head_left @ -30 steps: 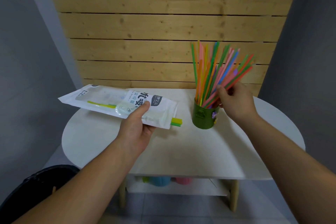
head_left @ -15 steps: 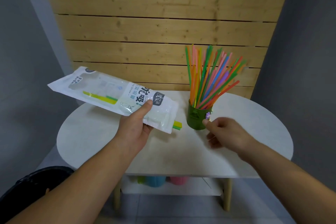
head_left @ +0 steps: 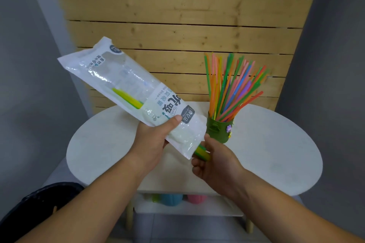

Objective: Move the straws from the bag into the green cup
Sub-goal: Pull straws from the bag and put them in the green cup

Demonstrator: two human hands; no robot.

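Note:
My left hand [head_left: 153, 141] grips a white and clear plastic straw bag [head_left: 126, 89] near its open lower end, tilted with the closed end up to the left. A few yellow and green straws [head_left: 128, 97] show through the clear part, and their ends stick out of the bag mouth. My right hand [head_left: 214, 161] pinches those straw ends [head_left: 201, 153] just below the mouth. The green cup [head_left: 219, 130] stands on the white table [head_left: 276, 144] right behind my right hand, holding several coloured straws [head_left: 235, 89] fanned upward.
A wooden slat wall [head_left: 177, 25] rises behind the round table. A lower shelf [head_left: 187, 209] carries blue and pink items. A dark object [head_left: 39, 203] sits at the lower left by the floor.
The left hand has tilted the bag's closed end upward. The right hand left the straws in the cup, dropped to the bag mouth and took hold of the protruding straw ends.

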